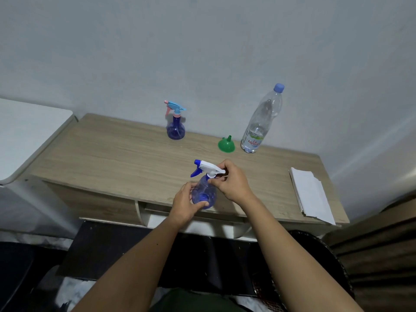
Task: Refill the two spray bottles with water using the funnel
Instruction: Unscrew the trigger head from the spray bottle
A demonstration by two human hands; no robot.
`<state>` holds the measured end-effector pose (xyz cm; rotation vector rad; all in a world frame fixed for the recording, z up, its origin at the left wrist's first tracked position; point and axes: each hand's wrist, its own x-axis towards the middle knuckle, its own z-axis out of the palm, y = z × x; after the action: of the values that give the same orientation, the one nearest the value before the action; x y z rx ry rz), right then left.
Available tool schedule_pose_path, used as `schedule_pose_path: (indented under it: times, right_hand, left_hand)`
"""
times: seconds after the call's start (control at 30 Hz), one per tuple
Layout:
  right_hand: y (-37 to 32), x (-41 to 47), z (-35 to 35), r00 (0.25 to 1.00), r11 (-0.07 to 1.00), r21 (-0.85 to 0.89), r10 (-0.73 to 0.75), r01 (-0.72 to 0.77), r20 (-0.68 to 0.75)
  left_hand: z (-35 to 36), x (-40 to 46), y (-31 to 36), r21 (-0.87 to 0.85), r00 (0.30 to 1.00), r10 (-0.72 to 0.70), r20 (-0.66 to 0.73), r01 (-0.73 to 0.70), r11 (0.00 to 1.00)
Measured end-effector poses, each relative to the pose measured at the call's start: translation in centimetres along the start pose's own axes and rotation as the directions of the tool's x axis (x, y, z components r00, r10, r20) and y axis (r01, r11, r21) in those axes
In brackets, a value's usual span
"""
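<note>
Reaching up from the bottom of the frame with two bare forearms, meeting just below centre over the near edge of the wooden desk (117, 154). Cupping the round blue belly of the near spray bottle (203, 194) with the left hand (185, 204), thumb lying across the front, fingers curling round the far side. Pinching the white collar under the white trigger head (210, 168) with the right hand (234, 181), thumb and fingers curling round the neck. Holding that bottle's long axis leaning, base toward the camera, head tipping up and away; blue nozzle and blue trigger pointing toward the left of the frame. Cannot tell whether the base is touching the desk.

Standing upright well apart, at upper centre near the wall: second spray bottle (176, 129), blue body, light blue head with pink trigger and collar, nozzle pointing left. Sitting at centre right, mouth down and spout pointing up: green funnel (226, 145). Standing just beside the funnel on its right: clear water bottle (261, 122) with blue cap on, long axis leaning up and to the right in the wide-angle view, water showing only in the lower part. Lying flat at the right end of the desk: folded white paper (311, 194). Showing at the left edge: white table (27, 131).
</note>
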<state>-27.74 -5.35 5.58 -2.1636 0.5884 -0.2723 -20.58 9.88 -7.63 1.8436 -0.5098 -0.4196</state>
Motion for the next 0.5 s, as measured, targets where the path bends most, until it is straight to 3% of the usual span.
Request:
schedule_pose_path:
  times: [0.5]
  right_hand:
    - [-0.12,0.15,-0.69,0.998,0.995,0.100,-0.010,0.004,0.061]
  left_hand:
    - [0.00,-0.23,0.53,0.012,0.999,-0.045,0.016,0.045,0.999]
